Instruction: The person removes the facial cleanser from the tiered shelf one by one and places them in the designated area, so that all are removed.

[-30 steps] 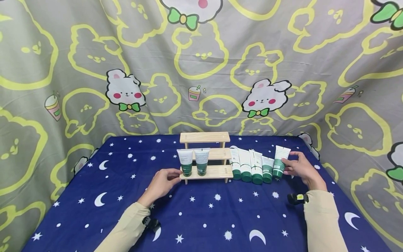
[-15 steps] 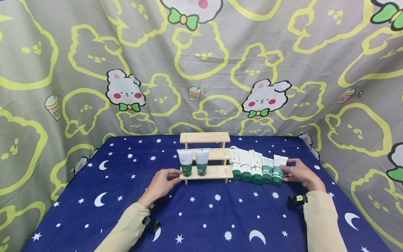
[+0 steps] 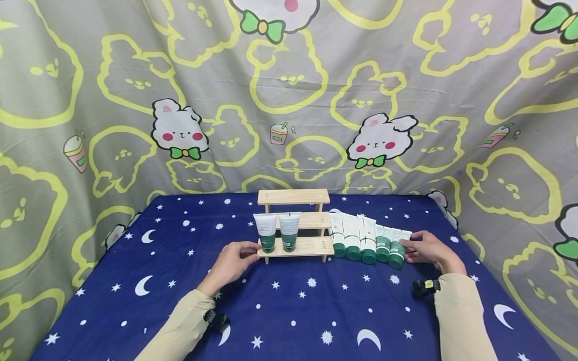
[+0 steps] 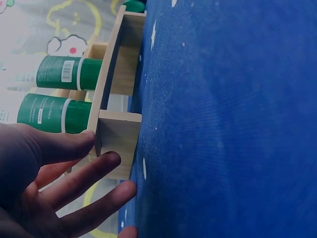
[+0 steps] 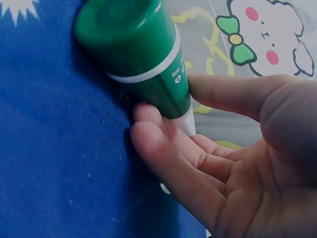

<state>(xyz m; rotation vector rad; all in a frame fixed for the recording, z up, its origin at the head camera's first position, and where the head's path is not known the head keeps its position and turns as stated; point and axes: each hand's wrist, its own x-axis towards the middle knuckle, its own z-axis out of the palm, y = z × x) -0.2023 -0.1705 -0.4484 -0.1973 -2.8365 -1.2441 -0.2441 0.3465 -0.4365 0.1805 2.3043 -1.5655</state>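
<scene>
Stand (image 3: 311,220) and tubes (image 3: 368,240) on tablecloth (image 3: 280,316)

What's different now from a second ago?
The right hand has lowered the rightmost tube toward the cloth, tipping its white end back, and still holds it. The left hand stays at the wooden stand's left end; its two tubes and the other four stayed put.

A: Where can we get in?
B: Front. We have open table (image 3: 275,316) between the left hand (image 3: 235,260) and right hand (image 3: 429,248), up to the stand (image 3: 293,196).
A: Lowest step (image 3: 314,245)?
B: Two upright tubes (image 3: 267,235) block its left part; we've room on its right.
A: Sideways?
B: Left hand's at the left end. On the right we'd hit the tube row (image 3: 353,236), then the right hand around the end tube (image 3: 396,255).
</scene>
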